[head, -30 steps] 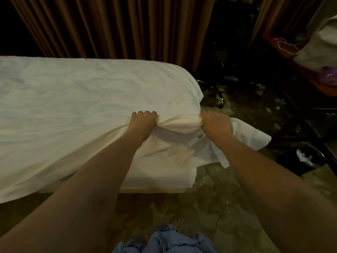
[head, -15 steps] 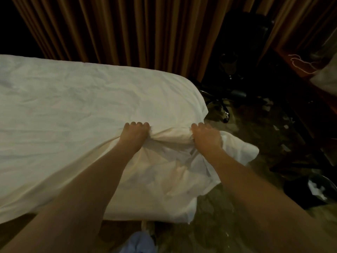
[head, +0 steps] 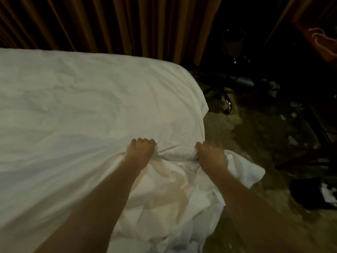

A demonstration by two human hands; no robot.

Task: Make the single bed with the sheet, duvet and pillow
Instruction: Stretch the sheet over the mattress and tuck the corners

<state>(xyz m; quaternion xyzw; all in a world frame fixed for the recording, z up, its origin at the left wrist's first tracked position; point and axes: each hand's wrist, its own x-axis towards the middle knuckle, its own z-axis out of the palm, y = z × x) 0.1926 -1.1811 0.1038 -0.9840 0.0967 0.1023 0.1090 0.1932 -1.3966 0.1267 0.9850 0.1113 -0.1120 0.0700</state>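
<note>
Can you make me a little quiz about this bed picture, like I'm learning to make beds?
1. True or false: both hands hold the crumpled white cotton sheet.
2. What hangs behind the bed: A) long brown pleated curtains, B) a mirror, C) a blue door?
3. Fill in: the loose sheet corner hangs off the bed near the ____ hand.

Key:
1. True: the left hand and right hand each have a grip on bunched sheet.
2. A.
3. Right.

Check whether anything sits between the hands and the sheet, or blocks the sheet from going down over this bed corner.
Nothing visible does. The left hand and right hand already grip bunched folds of the sheet at the near corner. Loose sheet hangs down to the floor there; no object lies on it.
</note>
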